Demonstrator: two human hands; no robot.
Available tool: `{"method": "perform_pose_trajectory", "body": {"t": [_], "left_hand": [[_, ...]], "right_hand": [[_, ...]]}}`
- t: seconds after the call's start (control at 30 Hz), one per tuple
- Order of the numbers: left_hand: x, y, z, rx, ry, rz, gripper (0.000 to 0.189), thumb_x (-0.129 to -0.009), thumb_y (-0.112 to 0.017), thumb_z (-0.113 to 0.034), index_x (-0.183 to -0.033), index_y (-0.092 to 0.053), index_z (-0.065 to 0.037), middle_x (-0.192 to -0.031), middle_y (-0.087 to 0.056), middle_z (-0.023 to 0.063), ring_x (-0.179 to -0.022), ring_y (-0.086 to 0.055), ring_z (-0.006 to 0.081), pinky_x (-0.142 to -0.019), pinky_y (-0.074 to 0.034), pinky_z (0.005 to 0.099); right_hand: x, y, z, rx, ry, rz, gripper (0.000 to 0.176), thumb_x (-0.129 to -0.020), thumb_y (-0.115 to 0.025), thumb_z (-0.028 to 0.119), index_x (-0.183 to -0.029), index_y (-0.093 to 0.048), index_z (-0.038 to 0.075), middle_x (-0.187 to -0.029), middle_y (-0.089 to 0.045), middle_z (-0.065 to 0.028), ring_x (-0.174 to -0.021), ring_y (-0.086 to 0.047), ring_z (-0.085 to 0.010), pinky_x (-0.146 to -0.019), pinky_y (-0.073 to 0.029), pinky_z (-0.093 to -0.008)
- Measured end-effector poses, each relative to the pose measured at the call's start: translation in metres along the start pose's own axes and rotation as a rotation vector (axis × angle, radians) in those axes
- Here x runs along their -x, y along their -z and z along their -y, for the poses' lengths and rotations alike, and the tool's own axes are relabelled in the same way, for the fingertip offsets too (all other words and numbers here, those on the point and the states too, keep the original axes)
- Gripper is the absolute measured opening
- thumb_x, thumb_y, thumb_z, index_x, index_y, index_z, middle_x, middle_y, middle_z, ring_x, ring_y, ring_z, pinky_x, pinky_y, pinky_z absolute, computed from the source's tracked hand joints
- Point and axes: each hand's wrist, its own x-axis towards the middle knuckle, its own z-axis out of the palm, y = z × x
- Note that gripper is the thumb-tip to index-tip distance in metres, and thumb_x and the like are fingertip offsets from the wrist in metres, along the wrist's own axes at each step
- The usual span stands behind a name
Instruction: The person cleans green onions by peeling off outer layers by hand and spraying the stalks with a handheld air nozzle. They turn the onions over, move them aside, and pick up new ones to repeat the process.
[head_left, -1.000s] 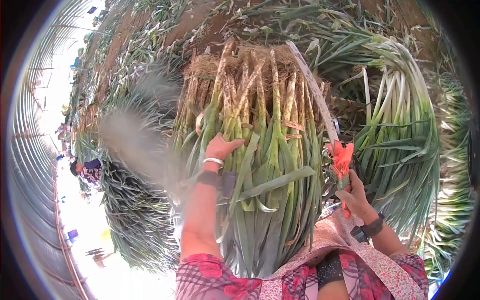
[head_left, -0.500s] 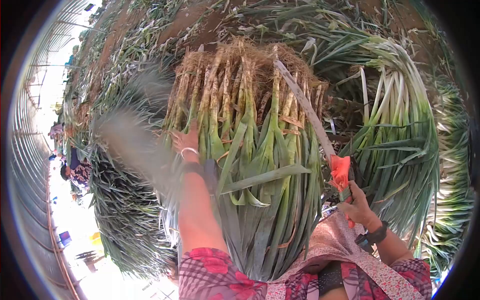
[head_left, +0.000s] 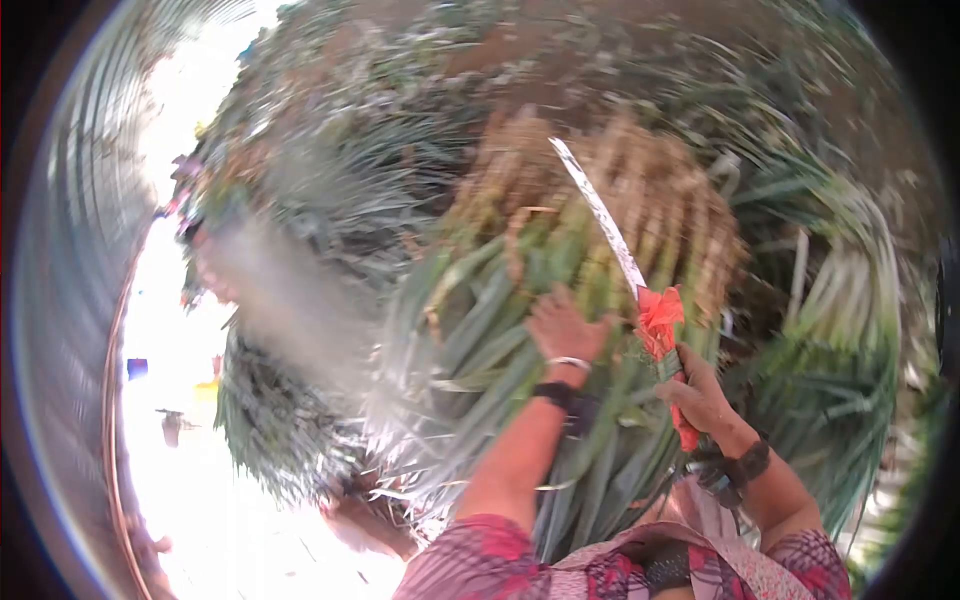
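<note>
A large heap of leeks (head_left: 480, 320) lies in front of me, with brown, rooty ends pointing away and long green leaves spreading toward my body. On the green part of the stalks rests my left hand (head_left: 567, 325), fingers spread, a pale bangle and a dark band at the wrist. My right hand (head_left: 702, 398) is closed around the handle of a long knife (head_left: 600, 215). Red material wraps the handle where it meets the blade. The narrow blade points up and away, overlapping the soil-stained stalks in this view. Motion blurs the root ends.
Clean leeks with white stems (head_left: 850, 290) lie to the right. More piles of green leaves (head_left: 285, 420) stand at the left, beside a bright floor (head_left: 240, 520) and a curved ribbed wall (head_left: 75, 300). A pale smear covers part of the left side.
The view has swung left, so the heap sits further right. My left hand has moved from the left-hand stalks toward the middle, nearer the knife, which stays in my right hand.
</note>
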Motion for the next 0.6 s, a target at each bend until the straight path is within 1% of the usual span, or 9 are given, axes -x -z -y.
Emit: {"method": "perform_pose_trajectory", "body": {"t": [0.07, 0.17, 0.23, 0.3, 0.37, 0.4, 0.47, 0.5, 0.6], "left_hand": [[-0.007, -0.024, -0.003, -0.016, 0.051, -0.068, 0.1, -0.067, -0.058, -0.066, -0.138, -0.032, 0.0, -0.13, -0.044, 0.0241, -0.115, -0.044, 0.0374, -0.095, -0.032, 0.0485], [-0.02, -0.057, 0.007, -0.092, 0.026, -0.104, 0.094, -0.071, -0.057, -0.059, -0.139, -0.029, 0.0, -0.132, -0.041, 0.0233, -0.115, -0.042, 0.0373, -0.095, -0.031, 0.0494], [-0.036, -0.07, 0.025, 0.123, 0.022, 0.051, 0.081, -0.078, -0.052, -0.049, -0.139, -0.029, 0.0, -0.132, -0.041, 0.0243, -0.119, -0.039, 0.0389, -0.099, -0.029, 0.0503], [-0.035, -0.076, 0.026, 0.146, 0.023, 0.046, 0.08, -0.079, -0.052, -0.048, -0.139, -0.029, 0.0, -0.132, -0.04, 0.0244, -0.119, -0.039, 0.0391, -0.099, -0.029, 0.0504], [-0.031, -0.078, 0.027, 0.116, 0.028, 0.012, 0.079, -0.079, -0.051, -0.048, -0.139, -0.029, 0.0, -0.132, -0.04, 0.0245, -0.12, -0.039, 0.0392, -0.099, -0.028, 0.0506], [-0.029, -0.08, 0.025, 0.108, 0.03, -0.001, 0.079, -0.08, -0.051, -0.047, -0.139, -0.029, 0.0, -0.133, -0.04, 0.0246, -0.12, -0.039, 0.0393, -0.099, -0.028, 0.0506], [-0.023, -0.083, 0.02, 0.093, 0.036, -0.016, 0.078, -0.08, -0.05, -0.047, -0.139, -0.029, 0.0, -0.133, -0.04, 0.0247, -0.12, -0.039, 0.0395, -0.1, -0.028, 0.0507], [-0.023, -0.085, 0.021, 0.087, 0.036, -0.023, 0.078, -0.08, -0.05, -0.046, -0.139, -0.029, 0.0, -0.133, -0.04, 0.0248, -0.12, -0.039, 0.0395, -0.1, -0.028, 0.0508], [-0.026, -0.089, 0.02, 0.068, 0.04, -0.041, 0.077, -0.081, -0.049, -0.046, -0.139, -0.029, 0.0, -0.133, -0.04, 0.0249, -0.121, -0.038, 0.0398, -0.1, -0.028, 0.051]], "right_hand": [[-0.034, -0.025, 0.023, -0.053, -0.003, 0.098, 0.041, -0.074, -0.063, 0.012, -0.109, -0.049, -0.002, -0.081, -0.048, 0.0009, -0.071, -0.047, -0.0082, -0.063, -0.041, -0.0238], [-0.074, -0.062, 0.036, -0.067, -0.064, 0.103, 0.037, -0.077, -0.061, 0.016, -0.106, -0.049, -0.004, -0.086, -0.053, -0.0027, -0.073, -0.048, -0.0091, -0.065, -0.042, -0.0253], [-0.119, -0.089, 0.003, -0.026, 0.015, 0.108, 0.04, -0.077, -0.062, 0.016, -0.108, -0.048, -0.005, -0.088, -0.054, -0.005, -0.075, -0.05, -0.0104, -0.066, -0.043, -0.0267], [-0.156, -0.117, -0.029, 0.005, 0.093, 0.107, 0.042, -0.077, -0.062, 0.016, -0.109, -0.046, -0.007, -0.091, -0.055, -0.0072, -0.077, -0.051, -0.0117, -0.067, -0.044, -0.028], [-0.179, -0.15, -0.042, -0.478, 0.135, 0.1, 0.045, -0.075, -0.064, 0.014, -0.108, -0.044, -0.008, -0.093, -0.054, -0.0105, -0.08, -0.054, -0.016, -0.069, -0.044, -0.0299], [-0.19, -0.16, -0.047, -0.476, 0.146, 0.107, 0.045, -0.075, -0.064, 0.014, -0.108, -0.044, -0.008, -0.093, -0.054, -0.0105, -0.08, -0.054, -0.016, -0.069, -0.044, -0.0299], [-0.207, -0.167, -0.054, 0.08, 0.052, -0.203, 0.032, -0.075, -0.062, 0.011, -0.1, -0.048, -0.002, -0.09, -0.055, -0.0073, -0.076, -0.055, -0.0162, -0.067, -0.043, -0.031], [-0.214, -0.169, -0.056, 0.217, 0.025, -0.227, 0.037, -0.073, -0.065, 0.015, -0.1, -0.047, -0.002, -0.089, -0.054, -0.0102, -0.079, -0.055, -0.0186, -0.068, -0.043, -0.0328], [-0.212, -0.186, -0.032, 0.217, -0.014, -0.269, 0.039, -0.073, -0.067, 0.018, -0.099, -0.046, -0.003, -0.088, -0.053, -0.0118, -0.077, -0.054, -0.0205, -0.068, -0.043, -0.0346]]}}
